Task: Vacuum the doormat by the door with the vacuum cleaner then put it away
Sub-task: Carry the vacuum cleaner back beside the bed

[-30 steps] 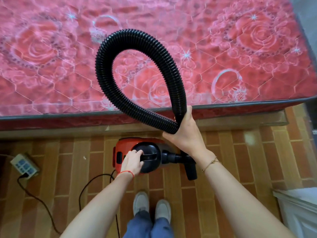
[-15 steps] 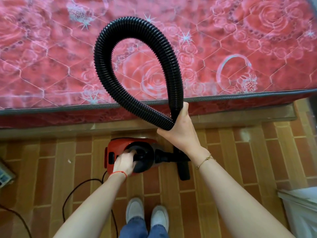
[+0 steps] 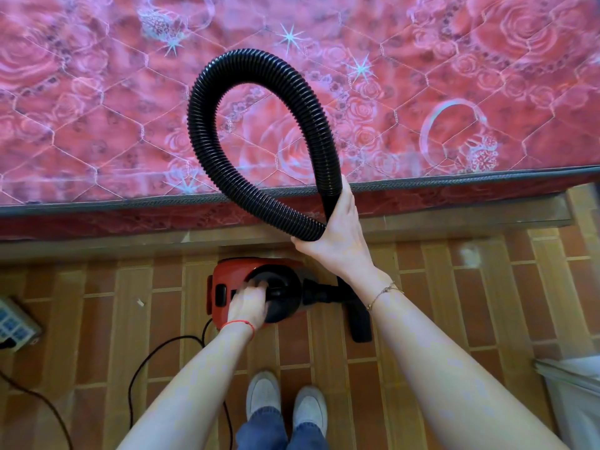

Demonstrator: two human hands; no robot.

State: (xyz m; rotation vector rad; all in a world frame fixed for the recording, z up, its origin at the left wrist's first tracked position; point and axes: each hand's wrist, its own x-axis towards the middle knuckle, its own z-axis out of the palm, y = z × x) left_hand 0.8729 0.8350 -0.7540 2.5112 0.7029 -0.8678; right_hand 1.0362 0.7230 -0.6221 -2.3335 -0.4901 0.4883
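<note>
A small red and black vacuum cleaner [image 3: 233, 277] hangs low over the tiled floor just in front of the bed. My left hand [image 3: 248, 305] is closed around its black top handle. A black ribbed hose [image 3: 207, 102] rises in a big loop over the mattress and doubles back on itself. My right hand [image 3: 341, 235] grips both strands of the hose where they cross. The black nozzle [image 3: 358, 323] points down at the right of the body. No doormat or door is in view.
A bed with a red rose-patterned mattress [image 3: 97, 108] fills the upper half. A power strip [image 3: 16, 323] lies at the left with a black cable [image 3: 139, 378] running across the brick-patterned floor. A white cabinet corner [image 3: 578, 394] stands at lower right. My shoes [image 3: 285, 404] are below.
The vacuum body and both hands stay in about the same place near the bed edge; my left hand has slid a little along the handle, and the hose loop holds its shape.
</note>
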